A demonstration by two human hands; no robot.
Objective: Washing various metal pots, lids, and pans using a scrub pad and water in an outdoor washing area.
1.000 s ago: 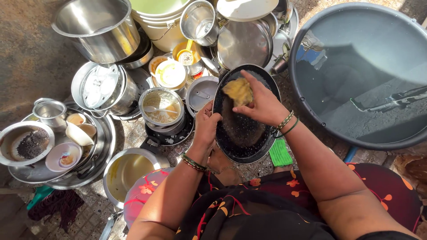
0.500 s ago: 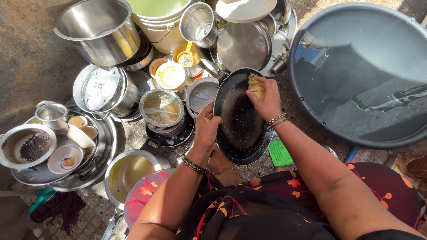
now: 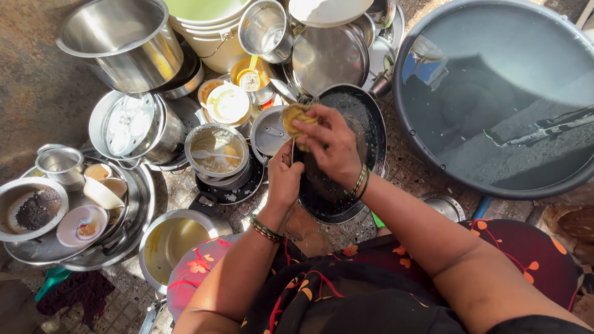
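Right hand closed around a yellow scrubbing pad, pad pressed at the upper-left rim of a round black pan, sudsy inside. Left hand clamps the pan's left edge, fingers wrapped over the rim, thumb side toward the body; pan is tilted up on edge between both hands, above the tiled floor. Just left of the left hand: a small steel pot with a spoon and yellowish residue, sitting on a dark plate. Just above it, beside the pad, a steel lid with a knob. Below-left of the left hand, a steel saucepan with yellow liquid. Beyond the right hand: an upturned round steel plate and a steel cup. Far right of the right hand: a large dark round tub full of water. Further left: a big steel pot and a steel tray stacked with small bowls.
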